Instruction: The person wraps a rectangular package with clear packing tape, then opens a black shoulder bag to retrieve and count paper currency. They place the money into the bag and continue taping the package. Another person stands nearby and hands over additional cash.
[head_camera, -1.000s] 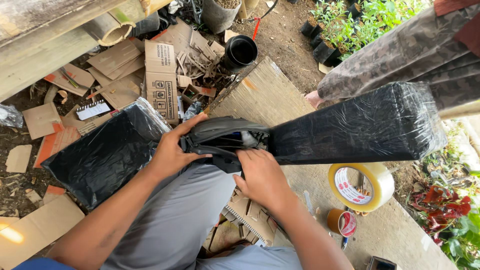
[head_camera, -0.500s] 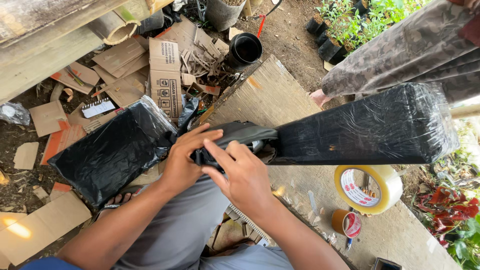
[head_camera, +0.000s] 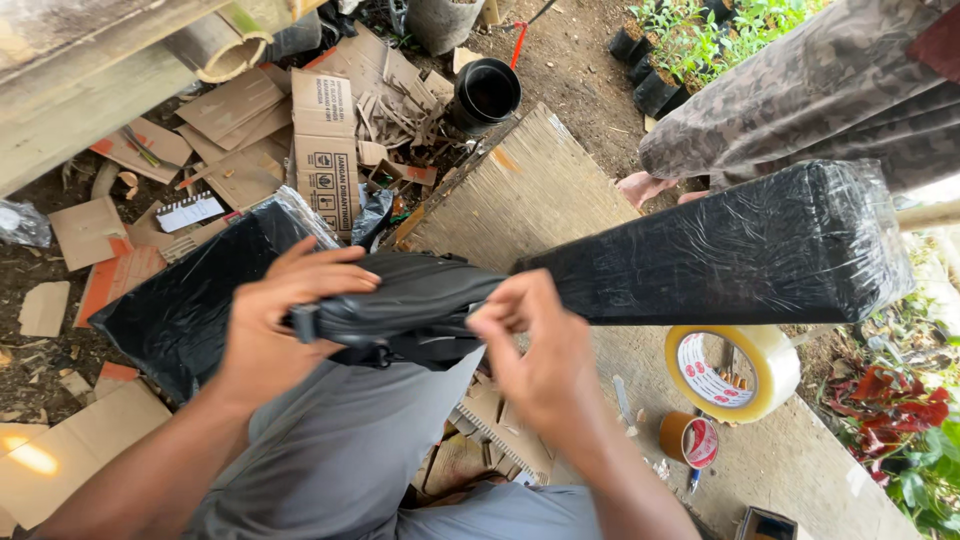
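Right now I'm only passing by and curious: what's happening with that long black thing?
A seated person holds a long black plastic-wrapped package across their lap. The left hand grips the bunched black plastic at its middle; the right hand pinches the wrap beside it. A roll of clear tape lies on the slab, and cardboard scraps litter the ground.

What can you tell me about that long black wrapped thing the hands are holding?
The long black package is a box-shaped bar wrapped in shiny black plastic film, crinkled and glossy with bright glints. It lies nearly level across the person's lap, its square right end raised slightly. Near the middle, the wrap bunches into loose dark folds. The left hand presses over those folds, while the right hand pinches the film beside them. Its left part slopes down toward the cardboard scraps.
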